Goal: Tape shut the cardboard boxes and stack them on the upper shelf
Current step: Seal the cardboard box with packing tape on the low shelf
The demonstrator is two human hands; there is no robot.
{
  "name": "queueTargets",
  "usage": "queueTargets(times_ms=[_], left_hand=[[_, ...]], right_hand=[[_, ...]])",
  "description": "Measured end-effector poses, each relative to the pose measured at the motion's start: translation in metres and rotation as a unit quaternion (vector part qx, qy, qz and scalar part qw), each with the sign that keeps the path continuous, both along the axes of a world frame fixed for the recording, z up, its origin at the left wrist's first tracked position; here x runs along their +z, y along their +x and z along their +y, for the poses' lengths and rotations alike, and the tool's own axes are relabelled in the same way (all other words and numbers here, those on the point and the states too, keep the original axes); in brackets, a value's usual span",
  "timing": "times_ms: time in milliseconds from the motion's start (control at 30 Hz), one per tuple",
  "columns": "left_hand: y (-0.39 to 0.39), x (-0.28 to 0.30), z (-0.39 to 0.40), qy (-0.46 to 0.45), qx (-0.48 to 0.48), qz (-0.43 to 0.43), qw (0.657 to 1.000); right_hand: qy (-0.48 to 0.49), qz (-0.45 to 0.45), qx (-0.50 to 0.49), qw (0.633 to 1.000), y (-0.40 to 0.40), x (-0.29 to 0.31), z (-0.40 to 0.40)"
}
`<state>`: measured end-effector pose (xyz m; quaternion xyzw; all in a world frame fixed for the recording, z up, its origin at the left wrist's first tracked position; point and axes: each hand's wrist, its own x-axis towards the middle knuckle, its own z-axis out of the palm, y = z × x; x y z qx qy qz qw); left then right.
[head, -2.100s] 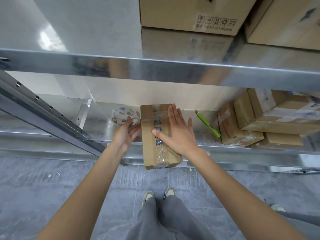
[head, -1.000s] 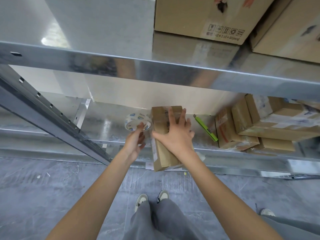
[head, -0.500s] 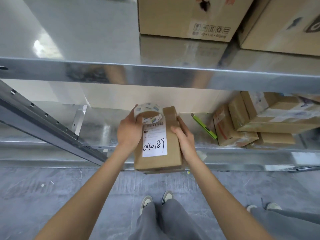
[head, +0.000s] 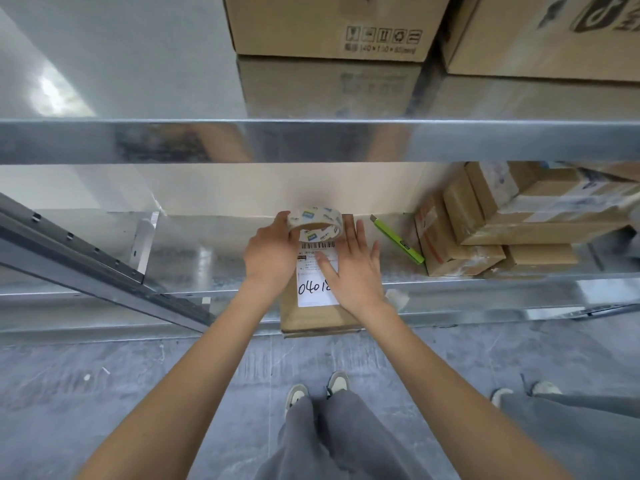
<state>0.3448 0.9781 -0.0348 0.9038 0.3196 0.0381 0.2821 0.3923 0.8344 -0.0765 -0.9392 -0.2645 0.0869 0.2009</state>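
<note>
A small cardboard box lies on the lower metal shelf, its near end overhanging the shelf edge. A white label with handwritten digits faces up. My left hand grips a roll of clear tape at the box's far end. Flat on the label rests my right hand, fingers straight and spread. On the upper shelf stand two larger cardboard boxes.
A green utility knife lies on the lower shelf right of the box. Several taped cartons are piled at the far right. A slanted metal rail crosses at left. Another person's legs stand at lower right.
The box was turned over from its taped side to its label side. My left hand lifted the tape roll onto the box's far end. My right hand moved from the box's side onto the label.
</note>
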Motion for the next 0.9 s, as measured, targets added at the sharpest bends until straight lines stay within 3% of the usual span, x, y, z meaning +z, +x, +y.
queueTargets(times_ms=[133,367,433,467,500,567,600,800,900], left_hand=[[-0.011,0.005,0.009,-0.003,0.009,-0.025,1.0],[-0.041,0.007,0.042,0.076,0.047,-0.119,0.989],[-0.039,-0.002,0.036,0.001,0.118,-0.177,0.977],[-0.034,-0.006,0.03,-0.1,0.189,-0.218,0.952],[-0.027,-0.008,0.022,-0.23,0.268,-0.248,0.902],[-0.015,-0.015,0.008,-0.46,0.359,-0.257,0.77],[-0.012,-0.019,0.002,-0.509,0.364,-0.248,0.739],[-0.016,-0.04,0.023,-0.497,0.338,-0.286,0.747],[-0.022,-0.053,0.029,-0.548,0.354,-0.274,0.707]], right_hand=[[-0.02,-0.012,0.006,1.0,0.0,-0.001,0.0],[-0.039,-0.016,0.004,0.999,0.002,-0.003,0.001],[-0.037,-0.017,0.002,0.999,0.002,-0.004,0.001],[-0.034,-0.016,0.001,0.999,0.002,-0.004,0.001],[-0.032,-0.014,0.001,0.999,0.002,-0.004,0.001],[-0.03,-0.014,0.001,0.999,0.002,-0.004,0.001],[-0.029,-0.015,0.0,0.999,0.002,-0.004,0.001],[-0.032,-0.014,-0.002,0.999,0.0,-0.003,0.001],[-0.035,-0.013,-0.002,0.999,-0.001,-0.004,0.001]])
